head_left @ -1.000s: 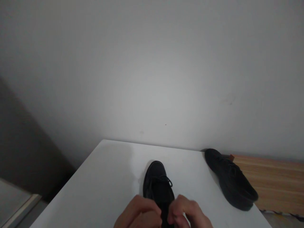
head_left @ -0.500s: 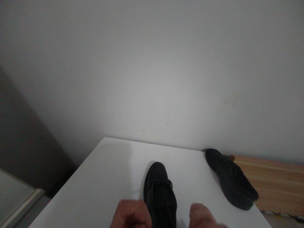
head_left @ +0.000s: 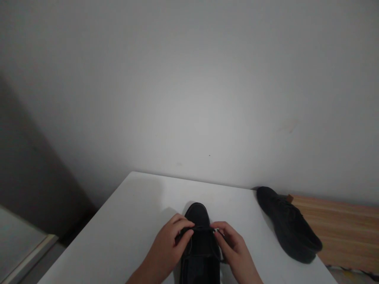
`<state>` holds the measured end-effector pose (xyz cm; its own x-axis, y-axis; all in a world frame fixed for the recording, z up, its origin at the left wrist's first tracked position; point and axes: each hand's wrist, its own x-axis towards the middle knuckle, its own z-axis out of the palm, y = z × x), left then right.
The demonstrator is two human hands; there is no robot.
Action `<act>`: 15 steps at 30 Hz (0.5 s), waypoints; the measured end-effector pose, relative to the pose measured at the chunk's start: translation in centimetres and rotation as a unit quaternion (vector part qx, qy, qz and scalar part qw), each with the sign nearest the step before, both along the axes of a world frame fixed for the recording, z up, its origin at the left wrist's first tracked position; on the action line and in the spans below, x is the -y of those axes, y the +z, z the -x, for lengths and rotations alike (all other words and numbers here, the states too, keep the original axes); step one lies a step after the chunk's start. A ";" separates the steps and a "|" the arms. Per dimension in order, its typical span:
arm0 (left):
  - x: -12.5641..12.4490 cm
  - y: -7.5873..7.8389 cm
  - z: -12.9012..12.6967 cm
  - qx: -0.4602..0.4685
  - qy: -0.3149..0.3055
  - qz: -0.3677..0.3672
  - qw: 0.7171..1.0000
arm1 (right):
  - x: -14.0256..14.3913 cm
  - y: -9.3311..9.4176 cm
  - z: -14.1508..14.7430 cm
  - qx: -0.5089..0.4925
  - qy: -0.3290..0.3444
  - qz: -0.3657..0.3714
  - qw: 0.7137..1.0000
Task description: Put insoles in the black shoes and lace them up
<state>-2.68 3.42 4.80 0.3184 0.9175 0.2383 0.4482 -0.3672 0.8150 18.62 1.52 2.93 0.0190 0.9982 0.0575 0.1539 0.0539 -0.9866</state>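
A black lace-up shoe [head_left: 197, 214] stands on the white table [head_left: 139, 209] straight in front of me, toe toward the wall and its heel end cut off by the lower edge of the view. Across its front runs a dark shoelace [head_left: 203, 228]. On the left side of the shoe, my left hand [head_left: 171, 243] pinches the lace between thumb and fingers. My right hand [head_left: 232, 246] pinches it at the opposite side, with a loop of lace hanging by the fingers. The curled fingers partly cover the shoe's sides.
A second black shoe [head_left: 288, 227] rests at the table's right edge, toe near the wall [head_left: 189, 98]. Beyond it lies a wood-grain panel [head_left: 346, 232]. At lower left, past the table edge, is a pale ledge [head_left: 44, 242].
Both hands have moved up from the bottom of the view and inward to the shoe, and now grip its lace. The second shoe has stayed put.
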 end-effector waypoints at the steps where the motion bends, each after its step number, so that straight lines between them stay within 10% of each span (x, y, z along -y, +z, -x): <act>1: 0.2 -0.1 0.1 0.007 0.001 -0.001 1.000 | 0.1 -0.2 0.0 -0.005 0.006 -0.002 1.000; 9: 1.3 0.5 0.7 -0.132 0.039 0.020 0.990 | 1.8 0.7 -1.3 0.136 0.010 0.019 0.990; 15: 2.9 2.9 0.6 -0.300 -0.028 0.045 0.953 | 3.5 4.1 -1.9 0.489 0.114 0.066 0.862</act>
